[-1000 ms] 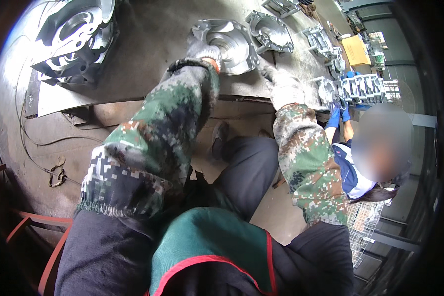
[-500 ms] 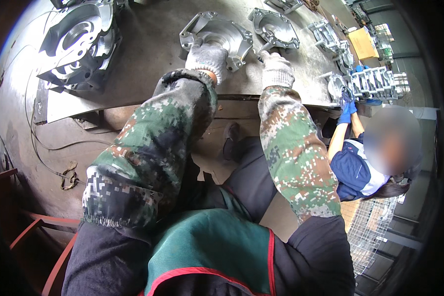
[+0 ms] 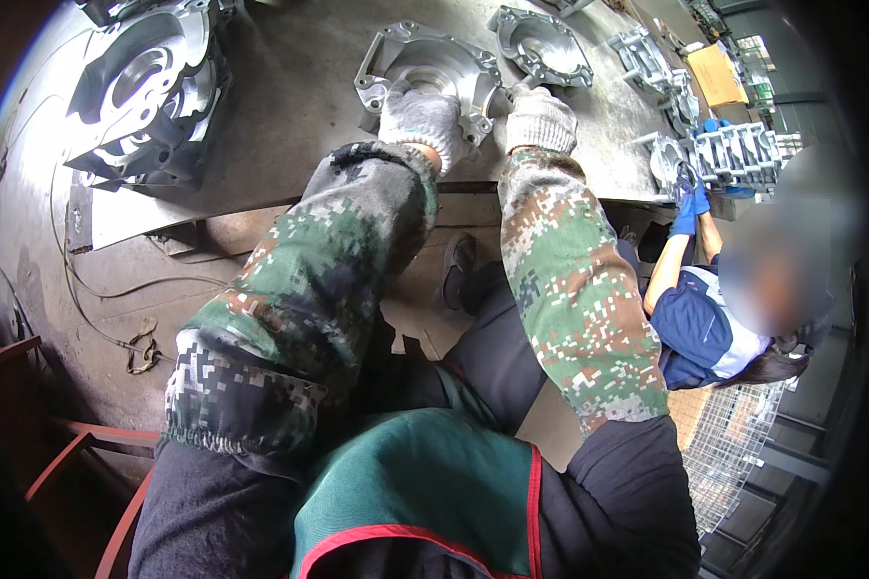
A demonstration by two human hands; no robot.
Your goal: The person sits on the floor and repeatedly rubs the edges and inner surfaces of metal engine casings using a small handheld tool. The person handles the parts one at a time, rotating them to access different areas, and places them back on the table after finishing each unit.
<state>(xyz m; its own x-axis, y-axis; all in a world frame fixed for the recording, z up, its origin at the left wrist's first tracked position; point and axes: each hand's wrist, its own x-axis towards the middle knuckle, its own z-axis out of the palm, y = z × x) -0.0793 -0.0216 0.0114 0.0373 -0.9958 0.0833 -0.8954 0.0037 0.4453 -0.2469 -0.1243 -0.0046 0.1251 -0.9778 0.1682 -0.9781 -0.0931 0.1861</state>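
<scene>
A silver cast-metal housing (image 3: 488, 85) with a round recess lies on the metal-topped table before me. My left hand (image 3: 421, 120), in a grey-white knit glove, is closed on the housing's near rim, its fingertips reaching into the recess. Just right of that housing is my right hand (image 3: 541, 118), gloved alike, with its fingers curled. Whatever the right hand may hold is hidden by the fingers. Beyond the right hand lies a second, similar housing (image 3: 545, 48), apart from the first.
Stacked housings (image 3: 135, 96) stand at the table's left. More castings (image 3: 642, 63) line the right side, near a yellow box (image 3: 716, 75). At right a co-worker in blue gloves (image 3: 686, 207) handles a casting. A cable (image 3: 154, 288) lies on the floor at left.
My right hand has moved slightly farther from me and closer to the near housing's right end. The left hand stays at the rim. The whole view has shifted a little.
</scene>
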